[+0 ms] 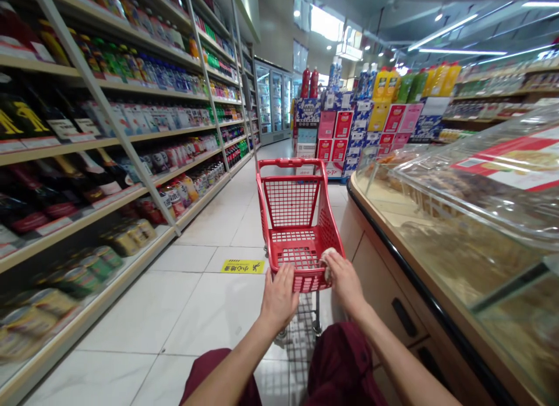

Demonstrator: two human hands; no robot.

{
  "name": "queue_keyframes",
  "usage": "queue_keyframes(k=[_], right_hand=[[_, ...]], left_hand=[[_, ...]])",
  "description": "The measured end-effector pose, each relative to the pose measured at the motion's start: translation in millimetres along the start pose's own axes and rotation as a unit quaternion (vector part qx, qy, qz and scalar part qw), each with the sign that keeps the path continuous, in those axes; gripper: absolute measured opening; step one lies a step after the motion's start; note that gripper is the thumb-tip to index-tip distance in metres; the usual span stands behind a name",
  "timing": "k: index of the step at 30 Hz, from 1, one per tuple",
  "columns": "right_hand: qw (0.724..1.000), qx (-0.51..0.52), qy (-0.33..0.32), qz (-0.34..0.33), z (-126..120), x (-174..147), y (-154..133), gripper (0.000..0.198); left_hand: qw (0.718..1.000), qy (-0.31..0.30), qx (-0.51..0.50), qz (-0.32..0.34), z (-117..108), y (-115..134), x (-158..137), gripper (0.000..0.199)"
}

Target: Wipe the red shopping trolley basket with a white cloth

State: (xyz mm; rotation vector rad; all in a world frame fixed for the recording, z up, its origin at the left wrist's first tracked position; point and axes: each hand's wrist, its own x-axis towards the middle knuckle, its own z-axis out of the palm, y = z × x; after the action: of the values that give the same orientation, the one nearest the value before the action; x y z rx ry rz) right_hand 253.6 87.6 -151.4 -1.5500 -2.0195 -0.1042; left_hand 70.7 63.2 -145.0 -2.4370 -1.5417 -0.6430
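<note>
A small red plastic shopping cart (pixel 292 234) stands right in front of me on the tiled floor, its basket empty. My left hand (pixel 280 292) rests on the left part of its near rim, fingers laid over the edge. At the near right corner, my right hand (pixel 343 278) is closed on a crumpled whitish cloth (pixel 327 254) pressed against the rim. Part of the cloth is hidden under the fingers. The cart's far handle (pixel 290 162) is untouched.
Tall drink shelves (pixel 131 138) line the left side. A glass-sided food counter (pixel 393 231) with plastic packs runs close along the right. Ahead stand stacked boxes (pixel 343 126) topped with bottles, and glass-door fridges (pixel 275 97). A yellow floor sticker (pixel 243 267) lies left of the cart.
</note>
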Motion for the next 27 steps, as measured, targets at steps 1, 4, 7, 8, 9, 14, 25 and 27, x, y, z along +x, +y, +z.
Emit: queue_keyframes(k=[1,4,7,8,9,14,25,27], right_hand=[[1.0,-0.006,0.009,0.025,0,1,1,0.047],[1.0,0.016,0.022,-0.016,7,-4,-11,0.048],[0.994,0.052,0.003,-0.095,12,-10,-23,0.051],[0.994,0.054,-0.003,-0.094,11,-10,-22,0.051],[0.996,0.049,-0.006,-0.076,9,-9,-18,0.051],[0.999,0.015,0.03,0.033,2,-5,-4,0.049],[0.998,0.01,0.009,0.055,-2,-2,-3,0.047],[0.999,0.031,0.012,-0.003,3,-5,-11,0.049]], left_hand=[[1.0,0.0,-0.003,-0.001,0,0,0,0.048],[1.0,0.002,-0.008,-0.007,0,2,1,0.048],[1.0,0.0,-0.008,-0.008,-1,1,0,0.047],[1.0,-0.001,-0.007,-0.006,-1,0,0,0.047],[1.0,-0.003,-0.007,-0.003,-2,0,0,0.048],[1.0,-0.01,-0.015,-0.008,-1,2,0,0.049],[1.0,-0.03,-0.005,-0.008,1,-2,0,0.049],[0.999,-0.033,0.001,-0.012,3,-2,0,0.049]])
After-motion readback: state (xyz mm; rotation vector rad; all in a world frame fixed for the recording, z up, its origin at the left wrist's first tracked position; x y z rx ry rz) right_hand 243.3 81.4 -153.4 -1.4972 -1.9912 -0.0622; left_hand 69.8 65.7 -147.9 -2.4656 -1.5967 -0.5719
